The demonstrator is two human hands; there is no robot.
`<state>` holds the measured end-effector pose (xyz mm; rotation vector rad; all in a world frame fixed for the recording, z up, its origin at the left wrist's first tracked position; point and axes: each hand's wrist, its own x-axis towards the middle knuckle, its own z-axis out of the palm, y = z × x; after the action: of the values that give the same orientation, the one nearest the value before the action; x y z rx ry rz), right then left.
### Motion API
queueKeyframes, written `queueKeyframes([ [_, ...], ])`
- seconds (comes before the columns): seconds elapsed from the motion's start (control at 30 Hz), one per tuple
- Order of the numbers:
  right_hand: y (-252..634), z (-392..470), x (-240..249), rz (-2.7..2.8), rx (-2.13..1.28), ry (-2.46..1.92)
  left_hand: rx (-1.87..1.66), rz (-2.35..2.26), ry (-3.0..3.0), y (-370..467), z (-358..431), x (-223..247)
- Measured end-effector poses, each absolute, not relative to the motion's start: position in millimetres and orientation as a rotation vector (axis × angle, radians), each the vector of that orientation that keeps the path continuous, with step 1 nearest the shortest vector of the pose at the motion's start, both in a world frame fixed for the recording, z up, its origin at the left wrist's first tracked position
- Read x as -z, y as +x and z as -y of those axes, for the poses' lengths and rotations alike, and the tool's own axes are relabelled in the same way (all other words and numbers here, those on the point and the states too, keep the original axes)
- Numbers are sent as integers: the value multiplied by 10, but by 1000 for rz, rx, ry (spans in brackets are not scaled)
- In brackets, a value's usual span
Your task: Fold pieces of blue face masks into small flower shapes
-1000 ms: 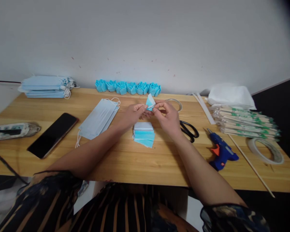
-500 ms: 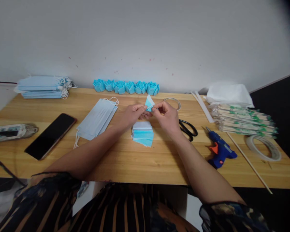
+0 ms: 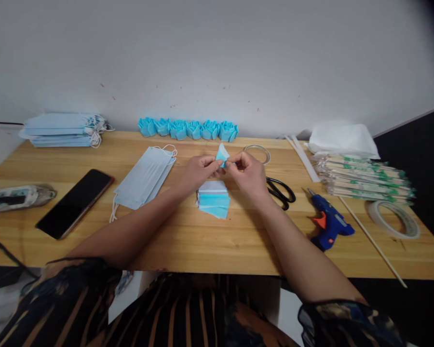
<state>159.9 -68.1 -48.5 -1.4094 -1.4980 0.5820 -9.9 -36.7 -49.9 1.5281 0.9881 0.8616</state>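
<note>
A small blue and white folded piece is held up between both hands above the middle of the table. My left hand pinches its lower left side, and my right hand pinches its lower right side. Just below the hands lies a fanned stack of blue and white pieces. Several blue fabric roses stand in a row along the wall. Black scissor handles show beside my right wrist, near a tape ring.
Face masks, a mask pile, a phone and a power strip lie left on the table. On the right are a glue gun, wrapped sticks, tape roll and thin stick.
The piece between my fingers has changed shape: its lower edge is drawn in and the pale band across its bottom no longer shows. Both hands stay in nearly the same place.
</note>
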Motion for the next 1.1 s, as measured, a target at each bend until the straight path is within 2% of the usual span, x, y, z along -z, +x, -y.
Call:
queueKeyframes([
  [0.37, 1662, 583, 563, 1302, -1041, -1229, -826, -1016, 1544, -103, 362, 499],
  [0.63, 1679, 591, 570, 1327, -827, -1332, -792, -1006, 1559, -88, 410, 434],
  [1.1, 1672, 590, 513, 1159, -909, -1253, -887, -934, 1444, -99, 370, 489],
])
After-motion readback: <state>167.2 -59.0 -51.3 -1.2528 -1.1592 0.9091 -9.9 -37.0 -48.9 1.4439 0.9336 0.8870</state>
